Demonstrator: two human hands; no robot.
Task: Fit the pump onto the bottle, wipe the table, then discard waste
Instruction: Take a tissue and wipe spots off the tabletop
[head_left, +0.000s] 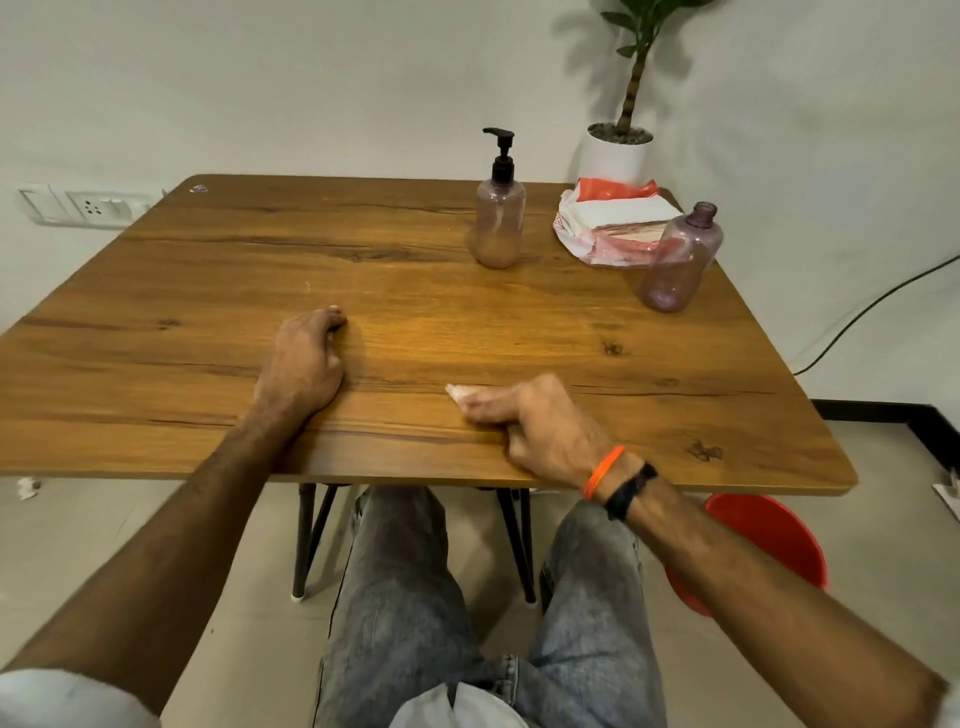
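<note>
Right hand (540, 423) presses small white tissue wad (460, 392) flat on counter (208, 291), fingers (485, 408) extended over it and pinching it against wood: wiping step, I judge. Left hand (306, 358) rests on counter, fingers loosely curled, holding nothing, probably for steadying body. Bottle with pump (498, 208) stands upright at far side, pump already fitted. Second bottle (680, 260), no cap, near tissue pack (613, 223). Red bin (769, 540) on floor under right corner, near for discarding waste.
</note>
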